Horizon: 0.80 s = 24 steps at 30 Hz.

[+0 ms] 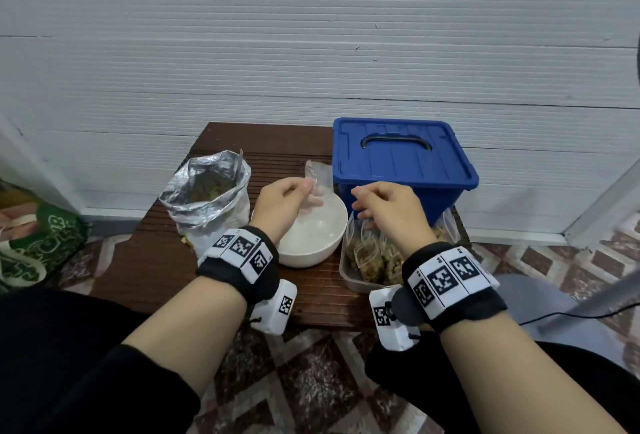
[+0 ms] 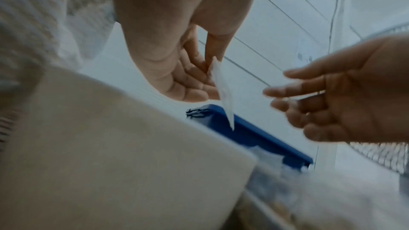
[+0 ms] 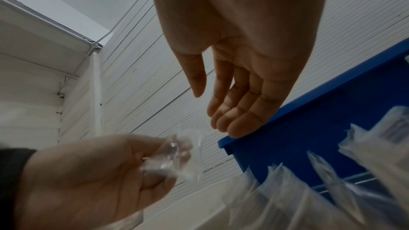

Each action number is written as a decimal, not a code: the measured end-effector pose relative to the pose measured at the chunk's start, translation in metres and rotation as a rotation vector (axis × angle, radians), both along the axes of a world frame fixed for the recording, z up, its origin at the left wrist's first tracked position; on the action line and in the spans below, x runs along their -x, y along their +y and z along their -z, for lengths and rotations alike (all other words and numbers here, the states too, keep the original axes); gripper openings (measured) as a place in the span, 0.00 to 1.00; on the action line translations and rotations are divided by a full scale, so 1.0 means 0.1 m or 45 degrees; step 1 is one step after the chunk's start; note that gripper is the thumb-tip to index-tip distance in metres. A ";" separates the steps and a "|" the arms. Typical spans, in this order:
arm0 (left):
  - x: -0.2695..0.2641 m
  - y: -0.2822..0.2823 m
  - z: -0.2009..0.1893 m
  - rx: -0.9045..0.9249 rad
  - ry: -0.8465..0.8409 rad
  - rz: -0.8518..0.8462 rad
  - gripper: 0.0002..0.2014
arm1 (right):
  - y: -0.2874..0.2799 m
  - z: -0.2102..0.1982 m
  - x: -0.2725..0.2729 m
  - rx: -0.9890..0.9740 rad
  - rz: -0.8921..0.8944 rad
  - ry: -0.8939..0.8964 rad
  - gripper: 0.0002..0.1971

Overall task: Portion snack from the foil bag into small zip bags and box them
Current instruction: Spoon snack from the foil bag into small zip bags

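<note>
Filled small zip bags already stand in the clear plastic tray on the tabletop, unboxed; the blue lidded box is closed. Left hand pinches an empty clear zip bag above the white bowl, right hand spread and empty. Crinkled foil bag still holds snack, so portioning is unfinished.

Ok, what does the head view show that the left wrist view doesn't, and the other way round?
Only the head view: the open foil bag with snack inside, the tub of filled zip bags, the table, and the box's shut lid with its handle. Only the left wrist view: the left hand's palm side, thumb and fingers pinching the empty bag, and the right hand's straight, empty fingers. Both share: the left hand, the right hand, the empty bag, the bowl and the blue box.
</note>
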<state>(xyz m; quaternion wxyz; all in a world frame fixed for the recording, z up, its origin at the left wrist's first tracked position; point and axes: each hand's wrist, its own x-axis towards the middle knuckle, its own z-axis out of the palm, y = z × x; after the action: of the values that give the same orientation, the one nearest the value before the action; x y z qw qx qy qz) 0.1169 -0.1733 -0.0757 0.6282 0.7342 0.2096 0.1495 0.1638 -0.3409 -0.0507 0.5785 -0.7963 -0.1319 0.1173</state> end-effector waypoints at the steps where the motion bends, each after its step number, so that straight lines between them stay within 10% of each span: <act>1: 0.00 -0.04 -0.03 0.091 -0.051 0.002 0.08 | 0.01 0.01 0.00 0.008 -0.011 0.014 0.07; 11: 0.06 -0.30 -0.23 0.585 -0.230 0.090 0.16 | -0.04 -0.06 0.08 -0.253 -0.051 0.232 0.06; 19: 0.08 -0.15 -0.21 0.445 -0.178 -0.127 0.05 | -0.11 -0.09 0.04 -0.170 -0.012 0.172 0.05; 24: 0.09 -0.16 -0.17 0.345 -0.103 -0.092 0.22 | -0.16 -0.12 -0.02 -0.131 0.032 0.101 0.06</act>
<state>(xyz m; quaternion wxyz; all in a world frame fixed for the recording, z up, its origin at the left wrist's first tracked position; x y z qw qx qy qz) 0.1079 -0.1889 -0.0591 0.7237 0.6280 0.2288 0.1719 0.1654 -0.3572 -0.0383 0.6250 -0.7617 -0.1047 0.1347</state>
